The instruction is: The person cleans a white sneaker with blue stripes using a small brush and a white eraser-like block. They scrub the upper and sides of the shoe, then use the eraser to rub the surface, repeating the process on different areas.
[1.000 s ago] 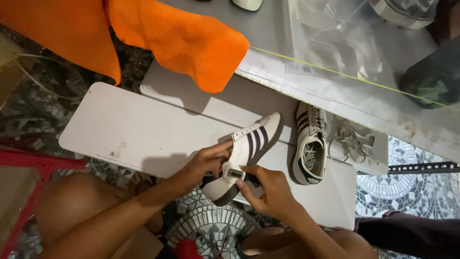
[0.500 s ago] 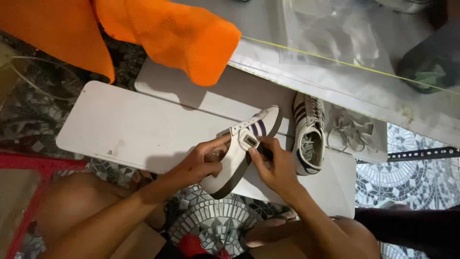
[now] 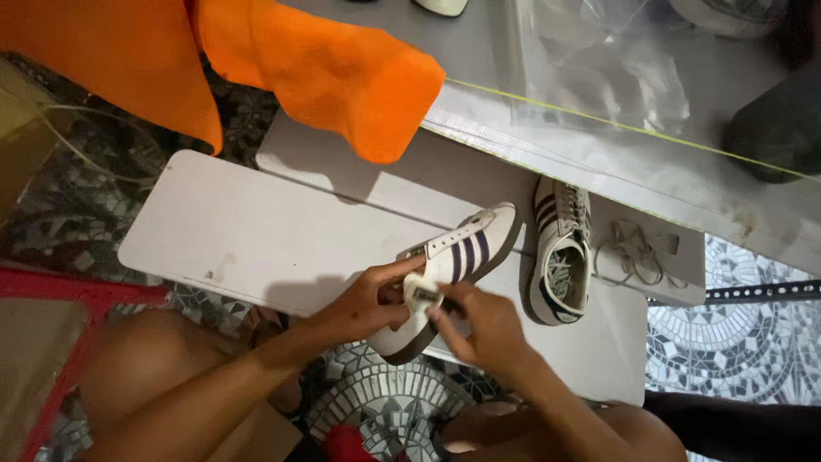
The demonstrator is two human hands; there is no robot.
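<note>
White striped sneaker (image 3: 457, 274) is gripped by left hand (image 3: 363, 304), its tongue (image 3: 421, 293) pinched by right hand (image 3: 479, 329); steadier held against near white board (image 3: 256, 231).

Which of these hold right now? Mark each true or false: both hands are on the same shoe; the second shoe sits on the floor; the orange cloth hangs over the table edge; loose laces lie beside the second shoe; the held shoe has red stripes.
1. Left hand and right hand are both on one shoe: true.
2. The second shoe sits on the floor: false, it rests on the white board.
3. The orange cloth hangs over the table edge: true.
4. Loose laces lie beside the second shoe: true.
5. The held shoe has red stripes: false, they are dark.
</note>
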